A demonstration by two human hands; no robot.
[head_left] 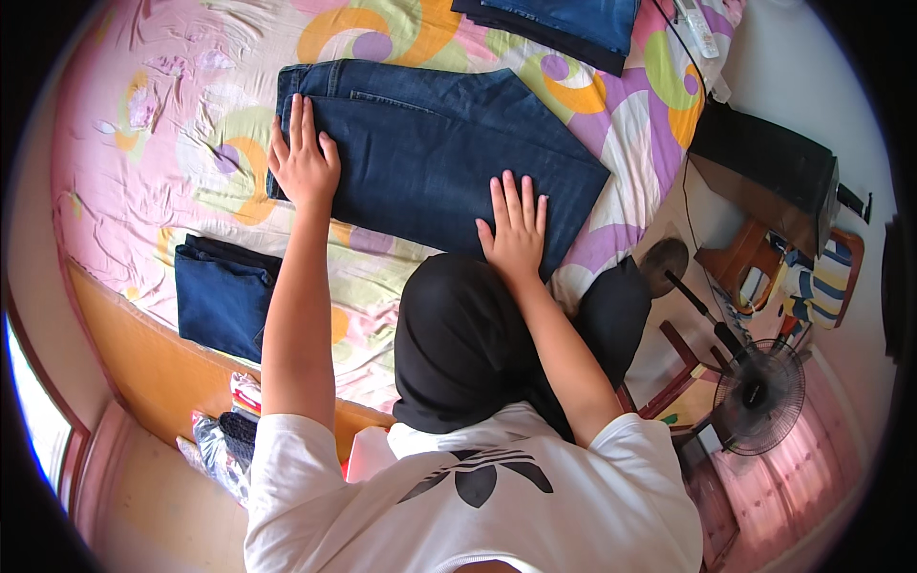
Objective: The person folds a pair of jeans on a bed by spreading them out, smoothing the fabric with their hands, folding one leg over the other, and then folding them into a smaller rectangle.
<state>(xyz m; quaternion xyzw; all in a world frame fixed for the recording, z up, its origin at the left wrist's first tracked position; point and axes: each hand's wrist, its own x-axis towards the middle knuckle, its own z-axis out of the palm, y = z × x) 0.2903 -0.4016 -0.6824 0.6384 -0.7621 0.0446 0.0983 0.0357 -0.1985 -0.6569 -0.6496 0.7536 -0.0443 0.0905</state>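
A pair of dark blue jeans (420, 143) lies on the bed, folded lengthwise with one leg over the other. Its waistband is at the left and the lower part angles down to the right. My left hand (306, 167) rests flat on the waistband end, fingers stretched out. Lower down and to the right, my right hand (517, 224) presses flat on the legs near their near edge, its fingers slightly spread. Neither hand grips the cloth.
Folded jeans (224, 296) sit at the bed's near left edge. More folded trousers (573, 29) are at the far side. A patterned sheet (143, 191) covers the bed. A standing fan (757, 396) and a black-topped cabinet (764, 158) stand to the right, with a cable hanging nearby.
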